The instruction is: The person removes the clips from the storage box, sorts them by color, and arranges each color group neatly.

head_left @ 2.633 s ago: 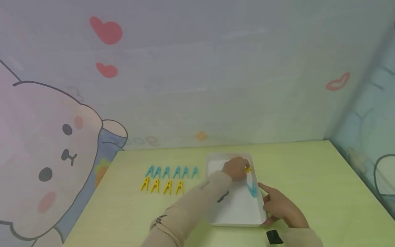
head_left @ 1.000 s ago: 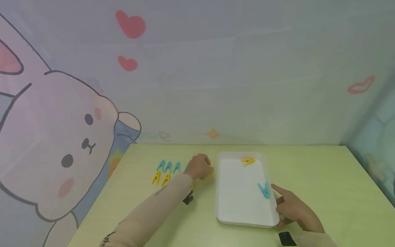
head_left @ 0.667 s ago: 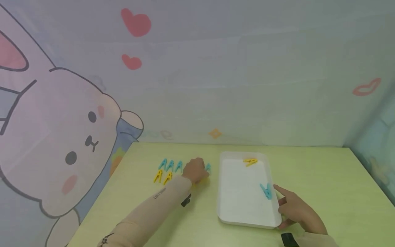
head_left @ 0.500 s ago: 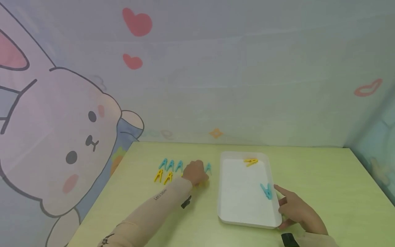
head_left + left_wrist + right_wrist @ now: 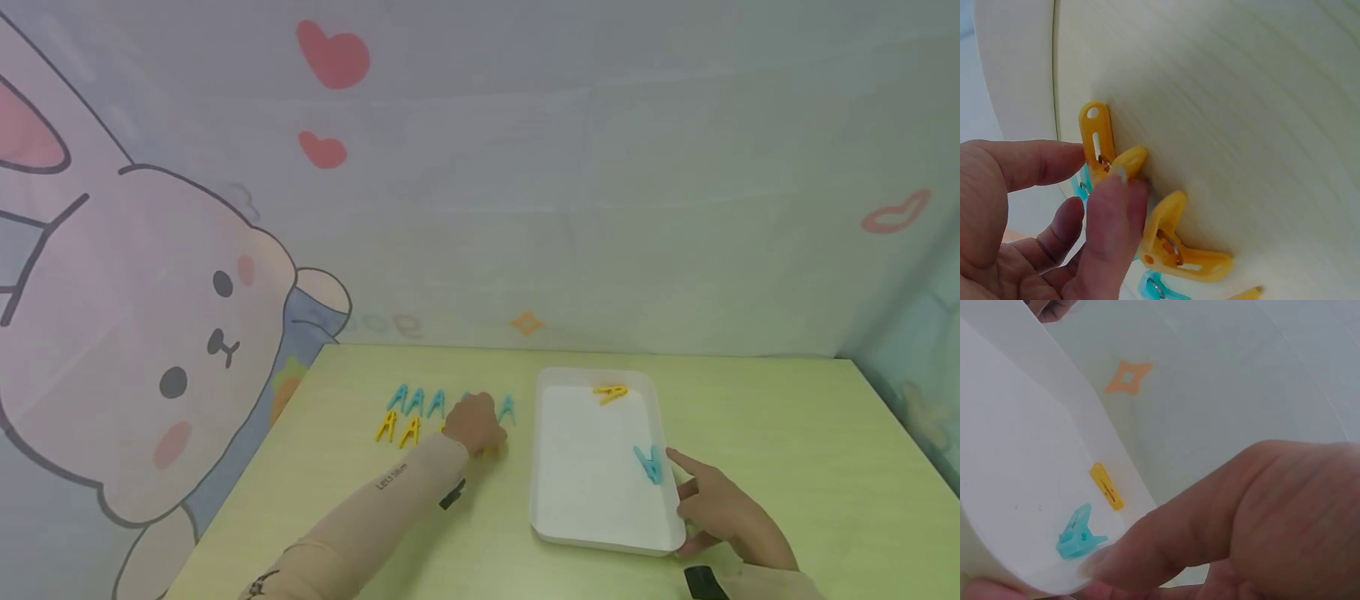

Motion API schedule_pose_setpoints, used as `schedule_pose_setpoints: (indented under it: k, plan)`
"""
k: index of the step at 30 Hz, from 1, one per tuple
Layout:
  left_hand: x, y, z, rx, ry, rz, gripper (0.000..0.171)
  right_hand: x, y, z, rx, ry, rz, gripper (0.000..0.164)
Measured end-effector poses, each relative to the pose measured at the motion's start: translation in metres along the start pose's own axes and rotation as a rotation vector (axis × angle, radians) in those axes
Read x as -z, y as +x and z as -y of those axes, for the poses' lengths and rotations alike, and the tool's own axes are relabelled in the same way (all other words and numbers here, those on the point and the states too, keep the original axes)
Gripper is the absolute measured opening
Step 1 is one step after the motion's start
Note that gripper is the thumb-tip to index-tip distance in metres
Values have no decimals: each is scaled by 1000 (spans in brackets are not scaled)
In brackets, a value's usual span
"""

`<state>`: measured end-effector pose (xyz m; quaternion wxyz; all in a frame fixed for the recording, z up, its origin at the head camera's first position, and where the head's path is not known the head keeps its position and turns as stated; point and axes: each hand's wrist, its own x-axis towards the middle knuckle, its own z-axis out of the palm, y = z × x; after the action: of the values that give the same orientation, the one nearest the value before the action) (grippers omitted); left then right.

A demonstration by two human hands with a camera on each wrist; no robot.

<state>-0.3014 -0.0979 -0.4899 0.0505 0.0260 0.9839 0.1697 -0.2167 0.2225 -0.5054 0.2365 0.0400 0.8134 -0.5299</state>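
Observation:
My left hand (image 5: 476,423) is at the right end of two rows of clothespins on the table. In the left wrist view its thumb and index finger pinch a yellow clothespin (image 5: 1096,128). Another yellow clothespin (image 5: 1200,262) stands right beside those fingers. At the outside of the white tray's (image 5: 585,475) right wall is my right hand (image 5: 723,510), its index finger extended against the wall and its thumb lower down by the near corner. Inside the tray lie a yellow clothespin (image 5: 611,392) at the far end and a blue clothespin (image 5: 649,467) by the right wall.
Blue clothespins (image 5: 437,404) form the back row, partly hidden by the left hand; one blue clothespin (image 5: 507,408) shows between that hand and the tray. In front stand yellow clothespins (image 5: 386,427). A printed curtain (image 5: 570,250) hangs behind the table (image 5: 787,433).
My left hand has left a yellow clothespin at the tray's far end and moved left to the rows. Over the last half second it shifts only slightly. My right hand stays at the tray.

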Motion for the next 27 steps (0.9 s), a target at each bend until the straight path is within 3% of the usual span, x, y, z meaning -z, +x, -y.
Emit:
schedule_pose_setpoints:
  k: [7, 10, 12, 18, 24, 27]
  plan:
    - [10, 6, -7, -25, 46, -51, 20, 1, 0, 2, -11, -23, -3, 81]
    - [16, 11, -14, -68, 69, -85, 29, 1, 0, 2, -7, -24, -2, 81]
    - [19, 14, -20, -103, 37, -88, 31, 1, 0, 2, -3, -18, -3, 81]
    - [16, 25, -38, -168, -58, -107, 6, 0, 0, -2, 22, 21, -4, 80]
    - [7, 32, -65, -219, -134, -112, 32, 2, 3, -3, 18, 25, -9, 79]
    - [0, 40, -78, -244, -103, -138, 39, 2, 5, -3, 14, 20, -11, 78]
